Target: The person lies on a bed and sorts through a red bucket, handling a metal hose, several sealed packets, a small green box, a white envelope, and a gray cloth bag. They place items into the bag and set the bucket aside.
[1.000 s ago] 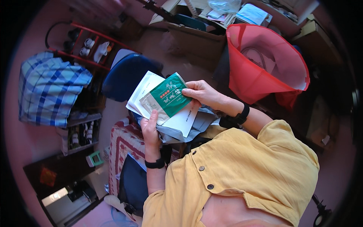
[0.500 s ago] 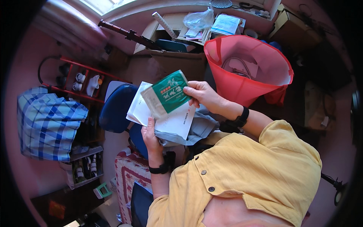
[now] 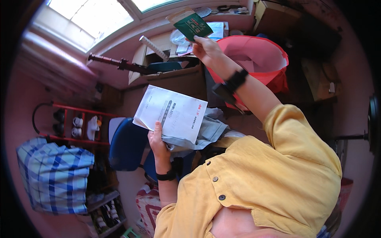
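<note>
My right hand (image 3: 206,49) is stretched out toward the window side, pinching a flat green packet (image 3: 194,27) with a pale see-through end by its lower edge. Below it, my left hand (image 3: 159,144) is closed on the near edge of a white printed booklet (image 3: 172,113), thumb on top and fingers underneath. The booklet lies tilted, its cover facing up, and loose page edges show at its left corner. Crumpled grey material (image 3: 212,129), cloth or plastic, sits under and beside the booklet. Whether my left fingers also grip it cannot be seen.
A red fabric bin (image 3: 274,75) stands behind my right forearm. Left of it is an open cardboard box (image 3: 174,81). A blue chair (image 3: 126,143) is left of the booklet. Farther left are a red shoe rack (image 3: 63,123) and a blue plaid cloth (image 3: 55,170).
My right hand has carried the green packet from over the booklet up and away toward the window. The booklet's cover is now uncovered. My left hand keeps its hold, and the view has shifted.
</note>
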A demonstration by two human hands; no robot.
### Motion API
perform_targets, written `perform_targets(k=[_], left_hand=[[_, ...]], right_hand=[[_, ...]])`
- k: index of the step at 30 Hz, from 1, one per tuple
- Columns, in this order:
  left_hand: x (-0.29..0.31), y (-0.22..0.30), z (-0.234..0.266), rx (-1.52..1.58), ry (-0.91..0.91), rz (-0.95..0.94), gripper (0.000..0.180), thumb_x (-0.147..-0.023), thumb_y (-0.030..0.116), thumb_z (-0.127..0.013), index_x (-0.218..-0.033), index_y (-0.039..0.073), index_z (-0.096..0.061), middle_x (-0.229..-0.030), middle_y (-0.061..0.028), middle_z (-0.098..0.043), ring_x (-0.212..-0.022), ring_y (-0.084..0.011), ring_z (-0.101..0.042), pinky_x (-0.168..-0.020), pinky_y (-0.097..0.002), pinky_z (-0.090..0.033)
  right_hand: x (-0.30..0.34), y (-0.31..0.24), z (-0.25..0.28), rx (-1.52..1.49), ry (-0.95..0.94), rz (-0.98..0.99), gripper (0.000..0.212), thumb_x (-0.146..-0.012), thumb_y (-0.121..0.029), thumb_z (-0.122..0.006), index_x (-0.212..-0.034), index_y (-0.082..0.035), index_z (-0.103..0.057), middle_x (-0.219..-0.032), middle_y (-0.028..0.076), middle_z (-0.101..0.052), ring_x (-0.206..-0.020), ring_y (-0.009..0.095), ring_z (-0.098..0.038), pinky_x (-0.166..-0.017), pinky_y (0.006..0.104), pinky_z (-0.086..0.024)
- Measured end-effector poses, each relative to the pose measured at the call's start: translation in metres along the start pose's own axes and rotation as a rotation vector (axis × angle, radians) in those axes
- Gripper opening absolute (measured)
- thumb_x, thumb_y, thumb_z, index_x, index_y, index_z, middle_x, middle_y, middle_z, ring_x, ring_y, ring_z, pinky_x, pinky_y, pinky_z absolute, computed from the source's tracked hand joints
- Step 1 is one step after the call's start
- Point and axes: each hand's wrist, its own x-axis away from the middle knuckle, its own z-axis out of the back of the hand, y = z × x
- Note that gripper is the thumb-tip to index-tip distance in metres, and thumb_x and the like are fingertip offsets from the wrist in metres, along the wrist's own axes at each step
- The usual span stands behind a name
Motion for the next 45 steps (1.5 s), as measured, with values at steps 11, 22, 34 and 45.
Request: perform_targets(k=[11, 22, 34, 45], left_hand=[[0.011, 0.015, -0.017, -0.027, -0.004, -0.064, 0.044, -0.1, 0.028, -0.052, -0.123, -0.01, -0.054, -0.112, -0.0138, -0.065, -0.094, -0.0176, -0.063, -0.084, -0.0276, -0.048], [0.008, 0.028, -0.016, -0.03, -0.054, -0.044, 0.047, -0.1, 0.027, -0.051, -0.129, -0.01, -0.049, -0.12, -0.0177, -0.062, -0.101, -0.023, -0.064, -0.089, -0.0315, -0.05], [0.006, 0.033, -0.021, -0.09, -0.028, -0.055, 0.044, -0.101, 0.03, -0.052, -0.122, -0.009, -0.056, -0.107, -0.015, -0.066, -0.09, -0.0173, -0.064, -0.08, -0.0281, -0.05], [-0.008, 0.023, -0.004, -0.037, -0.19, -0.029, 0.038, -0.098, 0.023, -0.058, -0.123, -0.005, -0.058, -0.112, -0.0114, -0.066, -0.096, -0.0152, -0.062, -0.087, -0.0269, -0.048]], right_hand=[[-0.129, -0.042, 0.035, -0.071, 0.658, 0.298, 0.012, -0.088, 0.002, -0.049, -0.1, 0.005, -0.051, -0.078, 0.016, -0.067, -0.055, 0.02, -0.066, -0.046, 0.0277, -0.053], [-0.121, -0.041, 0.052, -0.098, 0.695, 0.188, 0.02, -0.094, -0.001, -0.044, -0.113, 0.002, -0.049, -0.099, 0.018, -0.063, -0.072, 0.026, -0.069, -0.06, 0.0326, -0.059], [-0.055, -0.023, -0.008, 0.022, -0.016, -0.011, 0.038, -0.096, -0.032, -0.057, -0.123, -0.005, -0.053, -0.096, 0.014, -0.067, -0.092, 0.026, -0.066, -0.082, 0.0387, -0.055], [0.16, 0.03, 0.027, 0.928, -0.67, -0.048, 0.041, -0.091, -0.03, -0.065, -0.11, 0.006, -0.061, -0.098, 0.016, -0.067, -0.092, 0.02, -0.064, -0.083, 0.033, -0.051]])
